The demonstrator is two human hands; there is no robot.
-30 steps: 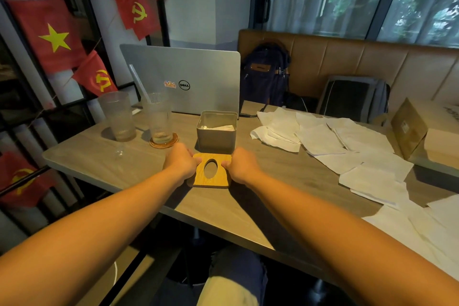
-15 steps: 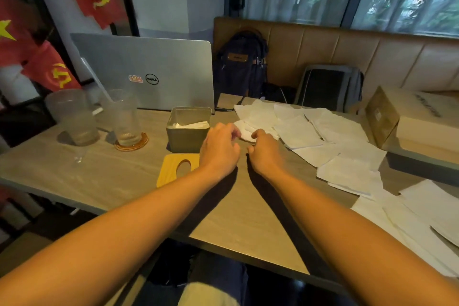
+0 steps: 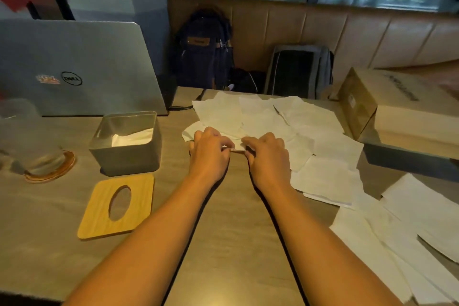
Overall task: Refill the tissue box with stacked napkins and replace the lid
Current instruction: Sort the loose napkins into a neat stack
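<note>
A second earlier both hands had been on the wooden lid (image 3: 95, 217), right in front of the tissue box (image 3: 126, 156). By this moment they had let it go and crossed to the loose napkins (image 3: 263, 119). The lid lay flat on the table (image 3: 236, 243) at about six o'clock from the box, just clear of its near wall, oval slot upward. The box stood open at roughly ten o'clock from the hands, with only a shallow white layer (image 3: 134, 136) showing inside. The left hand (image 3: 210, 150) and right hand (image 3: 267, 154) sat close together at the near edge of the spread, knuckles up and fingers curled under. Each appeared to pinch the front edge of the nearest napkin, though the fingertips were hidden beneath the hands, so how many sheets they held could not be told. The rest of the napkins fanned out from twelve o'clock round to four o'clock of the hands, overlapping and unstacked, reaching toward the cardboard box (image 3: 397, 112). Judging by this, uncovering was done and gathering had just begun. The sheets would need squaring into a stack before going into the box, and the lid remained to be put back.
</note>
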